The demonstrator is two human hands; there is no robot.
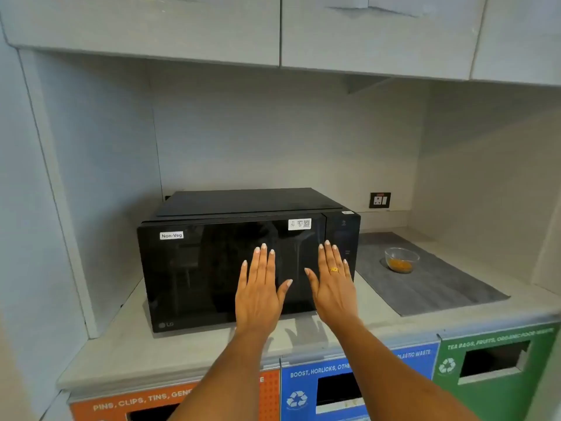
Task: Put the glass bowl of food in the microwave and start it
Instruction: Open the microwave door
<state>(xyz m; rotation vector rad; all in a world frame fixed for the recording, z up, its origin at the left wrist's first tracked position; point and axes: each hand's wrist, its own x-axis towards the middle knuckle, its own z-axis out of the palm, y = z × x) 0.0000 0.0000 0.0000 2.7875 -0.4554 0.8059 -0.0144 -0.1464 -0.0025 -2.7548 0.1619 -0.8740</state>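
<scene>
A black microwave (197, 268) with a "Non-Veg" label stands on the counter with its door closed. Its control panel (343, 238) is on the right side. A small glass bowl (401, 259) with orange-yellow food sits on a grey mat to the right of the microwave. My left hand (259, 290) and my right hand (332, 281) are both held flat, palms down and fingers spread, in front of the microwave door. Neither hand holds anything. A gold ring is on my right hand.
The grey mat (431, 287) covers the right part of the pale counter (182, 354). A wall socket (379, 200) is behind the microwave. Overhead cabinets (273, 31) hang above. Orange, blue and green recycling bins (318, 387) sit below the counter edge.
</scene>
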